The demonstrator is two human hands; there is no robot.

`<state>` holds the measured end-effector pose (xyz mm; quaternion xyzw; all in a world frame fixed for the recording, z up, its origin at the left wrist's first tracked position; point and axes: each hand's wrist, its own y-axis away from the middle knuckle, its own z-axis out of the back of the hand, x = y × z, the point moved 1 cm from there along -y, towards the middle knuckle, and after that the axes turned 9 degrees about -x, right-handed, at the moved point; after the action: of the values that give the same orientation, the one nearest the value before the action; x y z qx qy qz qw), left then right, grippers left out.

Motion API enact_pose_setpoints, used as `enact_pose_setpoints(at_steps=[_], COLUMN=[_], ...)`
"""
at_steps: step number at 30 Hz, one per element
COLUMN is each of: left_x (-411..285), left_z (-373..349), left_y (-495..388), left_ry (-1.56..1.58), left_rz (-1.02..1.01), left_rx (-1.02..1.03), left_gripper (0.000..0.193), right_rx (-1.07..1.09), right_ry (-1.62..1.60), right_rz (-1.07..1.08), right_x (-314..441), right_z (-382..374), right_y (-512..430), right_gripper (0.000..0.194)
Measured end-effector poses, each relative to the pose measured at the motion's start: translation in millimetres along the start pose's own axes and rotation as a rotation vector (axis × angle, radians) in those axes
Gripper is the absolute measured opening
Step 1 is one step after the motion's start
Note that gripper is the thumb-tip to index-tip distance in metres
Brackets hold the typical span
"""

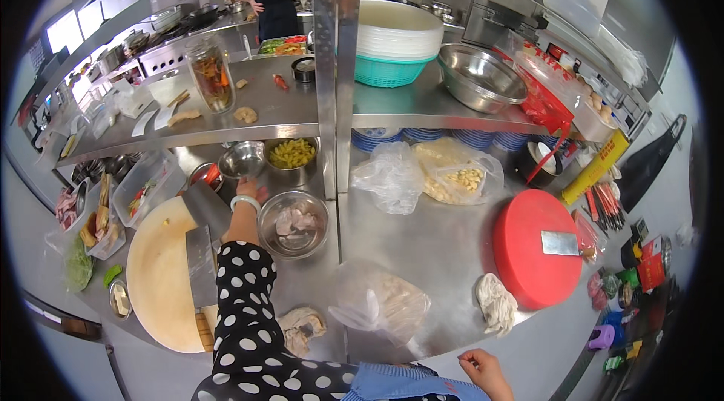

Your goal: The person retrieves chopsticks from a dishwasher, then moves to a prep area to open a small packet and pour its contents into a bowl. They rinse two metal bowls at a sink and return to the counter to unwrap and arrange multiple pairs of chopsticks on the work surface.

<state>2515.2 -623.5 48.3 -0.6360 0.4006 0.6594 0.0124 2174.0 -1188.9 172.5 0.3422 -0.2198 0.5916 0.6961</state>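
My left hand (251, 189), with a pale bangle at the wrist, reaches to the near rim of a small steel bowl (242, 159). Whether its fingers grip the rim is unclear. Just right of the wrist, a larger steel bowl (294, 224) holds pale raw pieces in liquid. Behind it, a steel pot (291, 155) contains chopped green vegetables. Left of my forearm, a cleaver (201, 265) lies on a round pale chopping board (155, 282), near a dark grey flat piece (208, 208). Low on the right, my right hand (486, 372) hangs with curled fingers, nothing visible in it.
A steel shelf (266, 130) with upright posts (328, 78) crosses above the counter. Rightward are plastic bags of food (396, 305), a cloth (496, 303) and a red round board (537, 248) bearing another cleaver (560, 243). A person (277, 8) stands beyond the shelf.
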Motion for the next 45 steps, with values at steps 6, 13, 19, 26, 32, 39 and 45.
enact_pose_setpoints(at_steps=[6, 13, 19, 26, 32, 39, 45], left_x=[7.7, -41.0, -76.1, -37.9, 74.2, 290.0, 399.8], left_z=[8.9, -14.2, -31.6, -55.1, -59.8, -33.5, -34.1], left_y=[-33.7, -3.1, 164.6, 345.9, 471.9, 543.4, 545.3], left_ry=[-0.043, 0.090, 0.129, -0.070, -0.466, -1.269, -1.536], left_rz=[-0.097, -0.364, -0.688, -0.654, -0.435, 0.291, 0.161], left_rx=[0.020, -0.026, 0.252, 0.699, 1.201, 1.762, 1.675], left_gripper=[0.026, 0.021, 0.022, 0.020, 0.012, 0.035, 0.036], right_rx=[-0.104, -0.056, 0.218, 0.309, 0.225, 0.076, -0.076], right_ry=[-0.023, 0.118, -0.239, -0.602, -0.787, -0.914, -0.903], right_rz=[-0.040, -0.308, -0.353, -0.360, -0.373, -0.448, -0.538], right_x=[-12.0, -80.0, -108.7, -154.8, -220.0, -293.3, -338.1], right_z=[-4.8, -23.1, -75.3, -51.3, -23.0, 23.9, 62.2], right_y=[22.7, 52.7, 77.4, 97.9, 131.4, 181.5, 210.3], right_gripper=[0.015, 0.028, 0.040, 0.041, 0.042, 0.043, 0.042])
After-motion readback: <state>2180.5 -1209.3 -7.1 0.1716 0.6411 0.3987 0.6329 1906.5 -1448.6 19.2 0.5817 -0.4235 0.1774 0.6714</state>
